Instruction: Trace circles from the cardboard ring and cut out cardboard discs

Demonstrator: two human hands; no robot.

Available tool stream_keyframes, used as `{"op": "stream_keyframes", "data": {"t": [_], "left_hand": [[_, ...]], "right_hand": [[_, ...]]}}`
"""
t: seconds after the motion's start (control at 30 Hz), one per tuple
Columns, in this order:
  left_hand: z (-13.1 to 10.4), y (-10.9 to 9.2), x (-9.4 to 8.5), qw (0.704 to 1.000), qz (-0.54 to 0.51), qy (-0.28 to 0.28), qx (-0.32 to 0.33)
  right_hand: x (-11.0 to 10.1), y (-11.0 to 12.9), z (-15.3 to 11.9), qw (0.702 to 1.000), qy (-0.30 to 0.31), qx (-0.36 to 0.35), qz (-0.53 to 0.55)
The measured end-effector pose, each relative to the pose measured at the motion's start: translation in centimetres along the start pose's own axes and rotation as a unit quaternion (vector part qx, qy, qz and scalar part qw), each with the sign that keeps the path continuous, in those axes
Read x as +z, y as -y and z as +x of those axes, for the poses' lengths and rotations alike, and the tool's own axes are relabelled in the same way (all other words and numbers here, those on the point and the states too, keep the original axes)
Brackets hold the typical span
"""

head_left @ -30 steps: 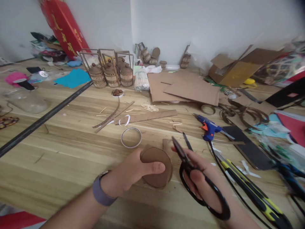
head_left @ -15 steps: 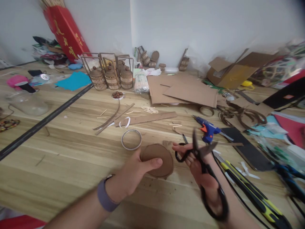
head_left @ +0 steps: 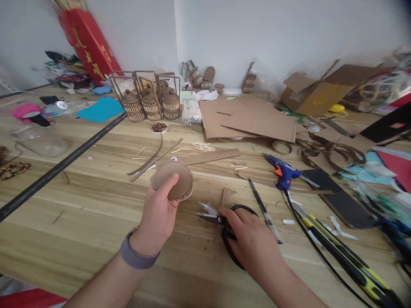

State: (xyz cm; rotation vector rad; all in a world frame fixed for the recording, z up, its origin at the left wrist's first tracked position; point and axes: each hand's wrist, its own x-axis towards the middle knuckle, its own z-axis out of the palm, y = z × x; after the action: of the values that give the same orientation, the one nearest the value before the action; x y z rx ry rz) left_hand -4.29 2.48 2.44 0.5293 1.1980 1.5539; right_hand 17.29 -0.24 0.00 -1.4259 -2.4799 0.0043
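Gripping a round brown cardboard disc [head_left: 173,179] between thumb and fingers, the left hand [head_left: 157,214] holds it just above centre frame, over a white tape ring [head_left: 189,194] whose rim shows at the disc's lower right edge. The right hand [head_left: 253,239] lies palm down at lower centre right, closed over the black handles of the scissors [head_left: 213,216]; their blades point left and rest on the wooden surface [head_left: 80,214]. A thin dark stick [head_left: 265,211] lies just right of this hand. A blue glue gun [head_left: 284,171] sits further right, well apart from both hands. Flat cardboard sheets [head_left: 253,119] lie in the upper centre right.
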Motion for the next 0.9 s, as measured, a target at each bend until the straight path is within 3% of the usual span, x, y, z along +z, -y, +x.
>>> {"op": "stream_keyframes", "data": {"t": [0.17, 0.27, 0.33, 0.43, 0.5, 0.57, 0.67, 0.9], "left_hand": [[-1.4, 0.6, 1.3, 0.999, 0.008, 0.007, -0.042], [-2.3, 0.8, 2.2, 0.992, 0.02, 0.055, -0.109], [-2.9, 0.9, 2.6, 0.985, 0.019, 0.107, -0.132], [-3.6, 1.2, 2.9, 0.977, -0.002, 0.161, -0.143], [-3.9, 1.5, 3.0, 0.97, -0.004, 0.178, -0.167], [-4.1, 1.6, 2.9, 0.959, 0.006, 0.197, -0.203], [-3.9, 1.5, 2.6, 0.948, 0.016, 0.215, -0.235], [-3.2, 0.2, 2.2, 0.936, 0.064, 0.277, -0.209]], "right_hand": [[-1.0, -2.3, 0.7, 0.997, -0.041, 0.056, -0.03], [-1.8, -3.4, 0.4, 0.986, -0.094, 0.1, 0.098], [-2.2, -3.3, 0.2, 0.953, -0.109, 0.134, 0.249], [-2.7, -2.0, 0.1, 0.877, -0.083, 0.164, 0.444], [-2.8, -0.9, 0.2, 0.833, -0.068, 0.18, 0.519], [-2.8, -0.2, 0.2, 0.813, -0.058, 0.197, 0.545], [-2.6, -0.1, 0.0, 0.808, -0.046, 0.208, 0.549], [-2.3, -1.0, -0.5, 0.82, -0.005, 0.192, 0.539]]}}
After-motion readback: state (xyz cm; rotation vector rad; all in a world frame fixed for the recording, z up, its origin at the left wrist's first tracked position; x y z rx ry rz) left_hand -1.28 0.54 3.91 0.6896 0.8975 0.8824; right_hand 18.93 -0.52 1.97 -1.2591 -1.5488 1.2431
